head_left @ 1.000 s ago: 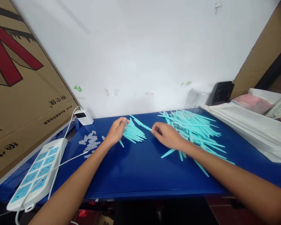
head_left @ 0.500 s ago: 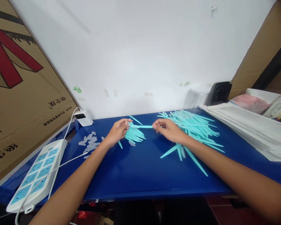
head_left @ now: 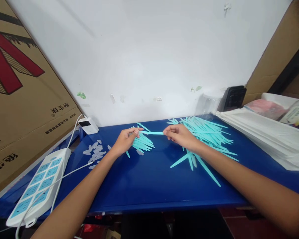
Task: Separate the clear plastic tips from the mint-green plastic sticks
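Observation:
A slim turquoise plastic stick (head_left: 155,133) is stretched level between my two hands above the blue table (head_left: 139,186). My left hand (head_left: 126,141) pinches its left end, with thumb and index finger together. My right hand (head_left: 178,134) grips the other end between thumb and fingertips. Just below and beside my left hand lies a small bunch of similar sticks (head_left: 143,143). Behind and to the right of my right hand spreads a larger heap of turquoise sticks (head_left: 206,132), partly hidden by that hand and forearm.
Small translucent pieces (head_left: 97,151) lie scattered left of my left hand. A white power strip (head_left: 40,186) with cables and a white device (head_left: 88,125) are further left. White sheets (head_left: 266,142) lie at the right; a clear jar (head_left: 209,104) stands near the wall.
My left index finger has straightened along the stick, and more of the stick's left end shows. My right hand has shifted only slightly.

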A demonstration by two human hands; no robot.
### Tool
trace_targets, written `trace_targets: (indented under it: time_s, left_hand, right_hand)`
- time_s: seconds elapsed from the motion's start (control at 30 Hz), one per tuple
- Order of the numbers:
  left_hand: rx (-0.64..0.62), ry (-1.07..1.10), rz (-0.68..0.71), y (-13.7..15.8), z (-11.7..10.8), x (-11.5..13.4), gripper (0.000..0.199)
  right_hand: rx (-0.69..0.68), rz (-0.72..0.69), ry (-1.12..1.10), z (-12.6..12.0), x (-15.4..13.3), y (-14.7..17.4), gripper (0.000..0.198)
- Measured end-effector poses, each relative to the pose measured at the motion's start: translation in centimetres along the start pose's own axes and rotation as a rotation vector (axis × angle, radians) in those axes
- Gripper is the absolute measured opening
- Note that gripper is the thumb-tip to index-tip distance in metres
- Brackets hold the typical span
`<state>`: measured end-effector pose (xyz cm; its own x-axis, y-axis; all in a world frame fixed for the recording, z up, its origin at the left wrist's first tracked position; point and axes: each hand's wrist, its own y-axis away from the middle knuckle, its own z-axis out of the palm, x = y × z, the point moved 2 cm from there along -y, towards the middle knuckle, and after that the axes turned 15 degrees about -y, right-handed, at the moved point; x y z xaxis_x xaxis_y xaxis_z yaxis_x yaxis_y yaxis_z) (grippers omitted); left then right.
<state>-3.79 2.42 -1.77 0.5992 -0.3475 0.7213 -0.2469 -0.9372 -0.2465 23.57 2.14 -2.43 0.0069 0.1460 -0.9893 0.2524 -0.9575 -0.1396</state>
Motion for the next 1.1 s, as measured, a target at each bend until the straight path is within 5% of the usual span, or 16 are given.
trace_targets:
  time_s: [0.4, 0.83, 1.1]
  left_hand:
    - [0.001, -0.025, -0.022, 0.0, -0.1, 0.3, 0.056]
    - [-0.156, 0.340, -0.205, 0.1, 0.6, -0.6, 0.047]
    - [-0.148, 0.380, -0.221, 0.1, 0.5, -0.4, 0.048]
  right_hand:
    - [0.013, 0.002, -0.020, 0.2, -0.7, 0.3, 0.035]
    - [0.066, -0.062, -0.092, 0.1, -1.6, 0.6, 0.042]
    - [0.108, -0.109, -0.082, 0.0, -1.8, 0.6, 0.043]
